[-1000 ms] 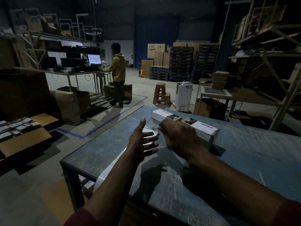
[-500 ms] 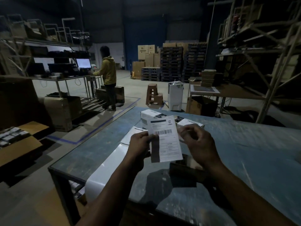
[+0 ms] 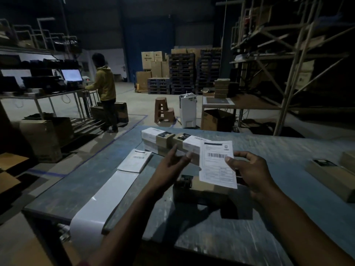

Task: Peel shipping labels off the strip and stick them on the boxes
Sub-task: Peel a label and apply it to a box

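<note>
- Presently, the right hand [image 3: 249, 173] pinches a peeled shipping label [image 3: 217, 164] by its right edge, thumb on the printed face, holding it upright above the table [image 3: 288, 150].
- The left hand [image 3: 169, 169] is empty, fingers straight and spread, just left of the label and not touching it.
- A brown box [image 3: 201, 189] lies directly beneath the label, between the two hands.
- Beyond the left hand's fingertips sit two labelled boxes [image 3: 165, 139], side by side.
- The label strip [image 3: 109, 196] runs to the left of the left forearm and hangs over the near table edge; its far end carries a label still attached [image 3: 135, 160].
- Another brown box [image 3: 330, 175] lies well to the right of the right hand.
</note>
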`<state>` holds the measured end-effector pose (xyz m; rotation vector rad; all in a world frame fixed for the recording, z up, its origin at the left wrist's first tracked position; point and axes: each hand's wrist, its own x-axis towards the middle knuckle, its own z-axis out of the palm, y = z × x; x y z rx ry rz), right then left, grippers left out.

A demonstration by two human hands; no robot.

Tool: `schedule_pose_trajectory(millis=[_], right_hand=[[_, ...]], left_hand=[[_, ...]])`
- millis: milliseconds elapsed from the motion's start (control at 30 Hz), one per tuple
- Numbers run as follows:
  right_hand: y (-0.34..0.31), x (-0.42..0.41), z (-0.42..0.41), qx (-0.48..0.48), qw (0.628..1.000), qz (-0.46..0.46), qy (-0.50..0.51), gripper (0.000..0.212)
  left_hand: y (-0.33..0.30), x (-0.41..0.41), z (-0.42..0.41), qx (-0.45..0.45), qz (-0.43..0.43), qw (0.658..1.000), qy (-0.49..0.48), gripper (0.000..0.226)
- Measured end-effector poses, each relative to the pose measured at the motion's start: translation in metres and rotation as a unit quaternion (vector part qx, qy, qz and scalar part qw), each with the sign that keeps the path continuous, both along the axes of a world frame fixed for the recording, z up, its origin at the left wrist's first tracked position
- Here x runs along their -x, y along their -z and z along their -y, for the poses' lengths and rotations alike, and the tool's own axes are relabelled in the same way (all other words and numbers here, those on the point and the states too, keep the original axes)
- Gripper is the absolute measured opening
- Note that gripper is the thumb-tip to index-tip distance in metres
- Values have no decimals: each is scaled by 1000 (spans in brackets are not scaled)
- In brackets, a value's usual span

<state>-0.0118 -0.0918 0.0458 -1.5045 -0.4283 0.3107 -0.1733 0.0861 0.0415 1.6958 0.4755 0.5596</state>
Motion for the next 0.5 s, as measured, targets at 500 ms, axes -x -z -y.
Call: schedule_pose_trajectory(millis=[500], right_hand=[[41,10,7,63,998,-25,-11,48]], left_hand=[[45,14,-10,-170,-111,974,104,118]])
